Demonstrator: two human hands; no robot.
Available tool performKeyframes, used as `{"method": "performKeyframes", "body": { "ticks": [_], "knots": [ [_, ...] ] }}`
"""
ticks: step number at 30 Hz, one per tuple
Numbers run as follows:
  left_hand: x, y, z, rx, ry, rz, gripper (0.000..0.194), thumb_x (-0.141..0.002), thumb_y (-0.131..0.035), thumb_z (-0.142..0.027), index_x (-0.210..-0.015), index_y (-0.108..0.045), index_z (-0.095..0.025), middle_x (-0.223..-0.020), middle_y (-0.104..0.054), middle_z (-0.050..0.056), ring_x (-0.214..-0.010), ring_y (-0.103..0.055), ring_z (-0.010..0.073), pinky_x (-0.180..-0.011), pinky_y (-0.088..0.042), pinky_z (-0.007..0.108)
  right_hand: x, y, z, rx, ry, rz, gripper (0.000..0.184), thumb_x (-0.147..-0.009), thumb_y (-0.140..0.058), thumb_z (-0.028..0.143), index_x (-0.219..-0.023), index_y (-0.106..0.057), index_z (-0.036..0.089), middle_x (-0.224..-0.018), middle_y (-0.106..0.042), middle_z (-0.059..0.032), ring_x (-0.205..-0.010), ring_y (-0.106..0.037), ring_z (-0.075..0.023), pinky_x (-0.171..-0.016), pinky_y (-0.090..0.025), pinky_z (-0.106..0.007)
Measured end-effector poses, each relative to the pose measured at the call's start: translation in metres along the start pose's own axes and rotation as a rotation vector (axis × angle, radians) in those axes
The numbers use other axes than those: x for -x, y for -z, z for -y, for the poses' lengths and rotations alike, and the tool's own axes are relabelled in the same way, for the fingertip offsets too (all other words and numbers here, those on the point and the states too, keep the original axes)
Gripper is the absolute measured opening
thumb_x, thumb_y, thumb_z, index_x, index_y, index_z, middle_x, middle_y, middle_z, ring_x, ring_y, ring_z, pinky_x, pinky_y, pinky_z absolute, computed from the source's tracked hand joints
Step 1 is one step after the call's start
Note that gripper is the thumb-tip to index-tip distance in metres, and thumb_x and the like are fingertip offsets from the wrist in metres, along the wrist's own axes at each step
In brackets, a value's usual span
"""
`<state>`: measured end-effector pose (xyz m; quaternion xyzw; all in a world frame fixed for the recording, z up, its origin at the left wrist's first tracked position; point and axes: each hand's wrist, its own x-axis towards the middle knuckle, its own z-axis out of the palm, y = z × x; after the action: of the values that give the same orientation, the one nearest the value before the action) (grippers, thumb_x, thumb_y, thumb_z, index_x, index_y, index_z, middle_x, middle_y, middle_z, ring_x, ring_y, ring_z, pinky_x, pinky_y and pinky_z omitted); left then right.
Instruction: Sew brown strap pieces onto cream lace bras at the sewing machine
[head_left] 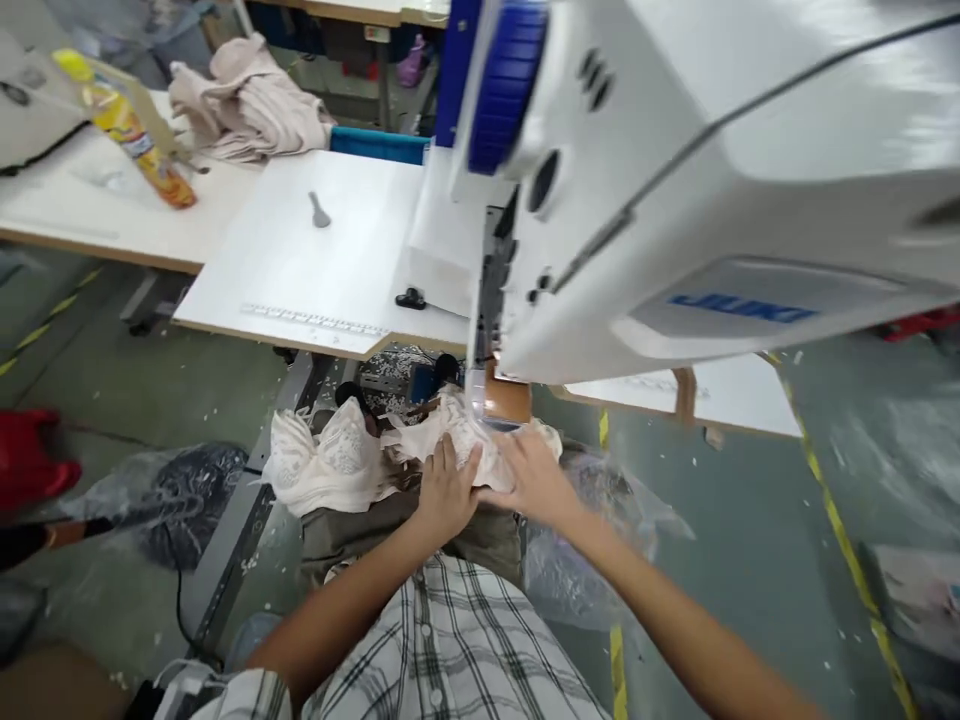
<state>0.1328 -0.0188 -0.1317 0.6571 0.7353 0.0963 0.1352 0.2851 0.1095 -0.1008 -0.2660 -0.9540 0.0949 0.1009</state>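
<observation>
Pale lace fabric, seemingly part of a bra point(491, 468), is bunched at the needle area of a white sewing machine point(675, 230). My left hand point(448, 492) grips its near edge, thumb pointing toward my right hand. Close beside it, my right hand point(536, 475) holds the fabric on the right, its fingertips partly hidden near the clear guard. A white lace bra point(326, 465) with moulded cups lies to the left, over my lap; whether it joins the piece at the needle I cannot tell.
The machine's white table point(315, 260) bears a small grey tool point(319, 212) and a printed ruler. A yellow bottle point(131, 135) and folded beige fabric point(251, 105) are on the left. Below are a metal stand point(232, 550) and plastic bags point(585, 540). A person's arm point(52, 535) shows at far left.
</observation>
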Motion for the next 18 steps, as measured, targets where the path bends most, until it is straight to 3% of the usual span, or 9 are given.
{"method": "performKeyframes", "body": {
  "ticks": [3,5,8,11,13,15,17,18],
  "knots": [
    [0.015,0.020,0.044,0.047,0.046,0.021,0.063,-0.078,-0.069,-0.046,-0.136,-0.049,-0.032,-0.146,-0.047,0.005,-0.129,-0.047,0.0233,-0.103,-0.040,0.031,0.032,-0.045,0.000,0.038,-0.001,0.137,0.081,-0.079,-0.063,0.056,-0.142,-0.041,0.010,-0.133,-0.051,-0.0235,-0.128,-0.044,-0.0374,-0.109,-0.031,-0.055],
    [0.032,0.041,0.094,0.022,0.221,-0.001,0.040,-0.092,-0.051,-0.044,-0.128,-0.055,-0.027,-0.134,-0.056,0.007,-0.122,-0.052,0.0203,-0.100,-0.042,0.031,0.041,-0.059,-0.018,0.027,0.018,0.165,0.078,-0.082,-0.062,0.053,-0.142,-0.040,0.008,-0.133,-0.052,-0.0240,-0.129,-0.044,-0.0358,-0.111,-0.030,-0.053],
    [0.063,0.074,0.174,-0.080,0.608,-0.045,0.039,-0.099,-0.033,-0.037,-0.111,-0.060,-0.011,-0.110,-0.062,0.017,-0.103,-0.059,0.0267,-0.089,-0.046,0.043,0.040,-0.053,-0.033,-0.061,0.040,0.201,0.080,-0.082,-0.060,0.057,-0.143,-0.037,0.011,-0.137,-0.049,-0.0226,-0.131,-0.043,-0.0351,-0.111,-0.030,-0.053],
    [0.091,0.093,0.219,-0.109,0.815,0.004,0.033,-0.096,-0.046,-0.043,-0.094,-0.060,-0.013,-0.085,-0.062,0.005,-0.076,-0.060,0.0174,-0.074,-0.048,0.035,0.021,-0.033,-0.011,-0.196,-0.120,0.149,0.071,-0.083,-0.057,0.060,-0.138,-0.043,0.017,-0.126,-0.055,-0.0190,-0.122,-0.050,-0.0348,-0.100,-0.041,-0.052],
    [0.101,0.100,0.216,-0.097,0.842,0.030,0.033,-0.096,-0.045,-0.040,-0.082,-0.059,-0.014,-0.072,-0.059,0.002,-0.066,-0.057,0.0156,-0.066,-0.044,0.030,0.001,-0.022,0.025,-0.304,-0.263,0.011,0.063,-0.085,-0.054,0.060,-0.132,-0.048,0.018,-0.118,-0.058,-0.0183,-0.116,-0.053,-0.0343,-0.094,-0.045,-0.050],
    [0.102,0.106,0.186,-0.063,0.783,0.030,0.037,-0.098,-0.038,-0.036,-0.072,-0.056,-0.016,-0.063,-0.055,0.003,-0.063,-0.056,0.0174,-0.062,-0.039,0.029,-0.021,-0.016,0.069,-0.451,-0.244,-0.037,0.065,-0.085,-0.055,0.060,-0.134,-0.046,0.018,-0.130,-0.054,-0.0191,-0.123,-0.049,-0.0337,-0.099,-0.042,-0.050],
    [0.098,0.116,0.143,0.017,0.616,0.040,0.041,-0.098,-0.035,-0.037,-0.066,-0.052,-0.018,-0.059,-0.054,0.002,-0.060,-0.054,0.0170,-0.059,-0.035,0.027,-0.041,-0.009,0.109,-0.572,-0.089,0.103,0.079,-0.078,-0.063,0.062,-0.140,-0.041,0.018,-0.139,-0.049,-0.0187,-0.129,-0.046,-0.0319,-0.102,-0.041,-0.046],
    [0.096,0.122,0.121,0.075,0.489,0.054,0.042,-0.097,-0.035,-0.041,-0.065,-0.051,-0.019,-0.059,-0.054,0.001,-0.060,-0.054,0.0157,-0.058,-0.035,0.026,-0.050,-0.004,0.122,-0.616,0.020,0.204,0.076,-0.076,-0.066,0.062,-0.134,-0.049,0.016,-0.129,-0.057,-0.0177,-0.120,-0.053,-0.0298,-0.097,-0.045,-0.040]
  ]
}}
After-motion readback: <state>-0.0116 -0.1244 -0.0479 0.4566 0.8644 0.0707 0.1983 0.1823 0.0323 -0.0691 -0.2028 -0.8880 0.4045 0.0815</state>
